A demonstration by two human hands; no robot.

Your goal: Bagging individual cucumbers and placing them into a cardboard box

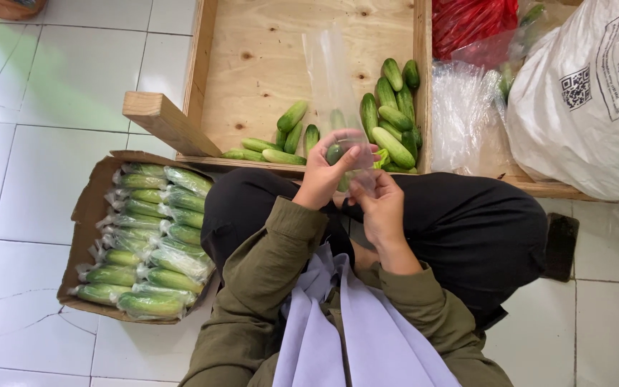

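Scarf: a pale lilac scarf (345, 330) hangs down nearest the camera, over olive-green jacket sleeves (266, 279).
Lap: the person sits on the white tiled floor (30, 179) with knees in black trousers (467, 229) drawn up.
Right hand: the right hand (383, 210) is raised over the lap, fingers curled shut on the lower edge of a clear plastic bag (334, 86).
Left hand: the left hand (327, 172) sits just beside the right, fingers (352, 154) closed round the bag's mouth and pinching a small cucumber (334, 152) that sits partly inside the bag.
Bag: it stands upright from the two hands, reaching up in front of the wooden crate.
Cardboard box: on the floor to the person's left, an open cardboard box (84, 215) is packed with rows of cucumbers already wrapped in clear plastic (155, 244).
Wooden crate: beyond the hands, a plywood crate (274, 57) holds loose cucumbers (392, 118), a larger heap on its right side and a few (284, 136) along the near edge.
Beyond the crate: to the right lie crumpled clear plastic (463, 115), a red plastic bag (471, 21) and a large white sack (589, 100).
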